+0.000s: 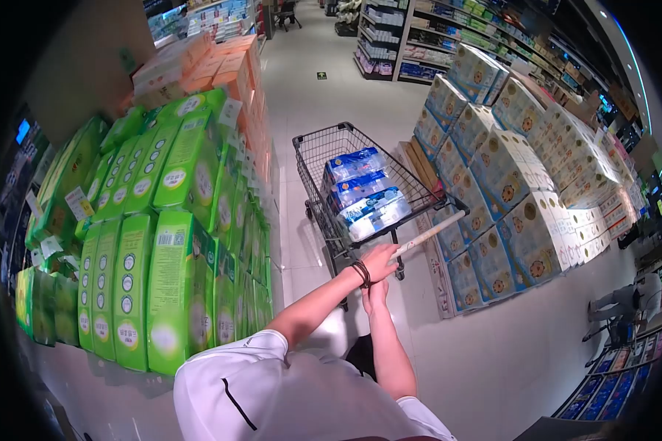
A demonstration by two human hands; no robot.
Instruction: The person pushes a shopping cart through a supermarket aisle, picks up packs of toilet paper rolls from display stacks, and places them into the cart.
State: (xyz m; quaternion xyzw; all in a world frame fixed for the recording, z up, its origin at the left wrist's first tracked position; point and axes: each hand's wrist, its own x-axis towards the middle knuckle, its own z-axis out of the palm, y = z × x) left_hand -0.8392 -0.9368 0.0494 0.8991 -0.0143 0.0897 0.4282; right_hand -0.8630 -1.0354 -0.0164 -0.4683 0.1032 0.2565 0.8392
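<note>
My left hand (379,262), with dark bracelets (362,273) at the wrist, lies at the near left end of the shopping cart handle (434,234), its fingers curled over the bar. Just below it, my right hand (376,293) is closed, close against the left hand and wrist. Its fingertips are hidden, so what it grips, if anything, does not show. In front of me stands the black wire shopping cart (310,165). Blue-and-white plastic-wrapped packs (360,187), which look like paper rolls, lie in the cart near its handle end.
Tall stacks of green packs (171,176) line the left side, with orange packs (232,73) behind. On the right rise stacks of wrapped packs (485,176). A tiled aisle (301,81) runs ahead towards shelves (381,37). Another person (625,300) is at the far right.
</note>
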